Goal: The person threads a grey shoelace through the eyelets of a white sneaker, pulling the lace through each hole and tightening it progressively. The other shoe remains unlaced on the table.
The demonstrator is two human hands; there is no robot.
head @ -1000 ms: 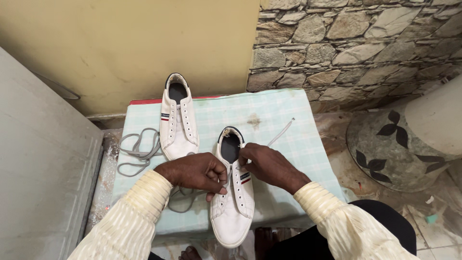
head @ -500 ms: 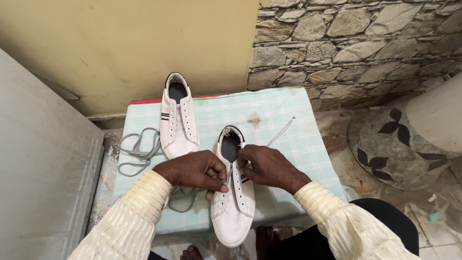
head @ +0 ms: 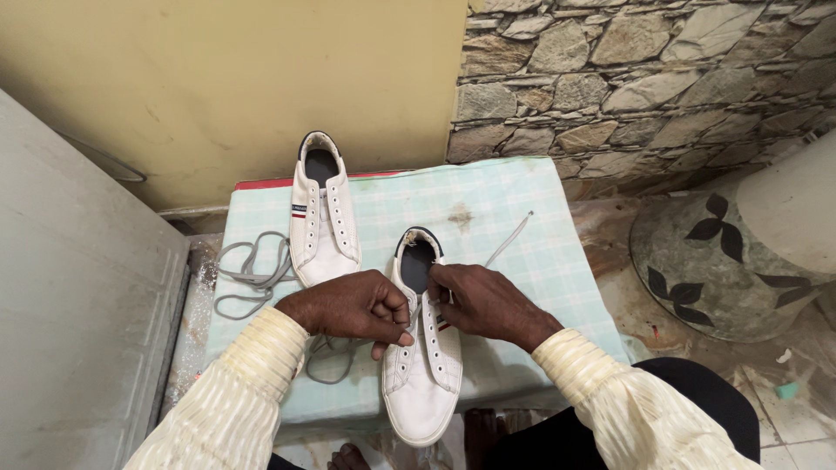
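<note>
A white sneaker [head: 424, 383] lies toe toward me on a small table covered with a pale green checked cloth [head: 488, 196]. My left hand [head: 353, 309] is closed at the shoe's left eyelet row, pinching a grey lace. My right hand [head: 483, 300] is closed at the right eyelet row near the tongue, gripping the other part of the lace, whose free end [head: 514, 233] trails up to the right. A second white sneaker [head: 322, 218] without a lace lies farther back on the left.
A loose grey lace [head: 248, 270] hangs over the table's left edge. A grey panel [head: 70, 287] stands at the left, a yellow wall behind, and a stone wall at the back right. A round leaf-patterned stone base [head: 714, 265] sits on the floor at the right.
My hands have shifted slightly at the eyelets, the right fingers moving a little toward the left hand. The shoes have stayed in place.
</note>
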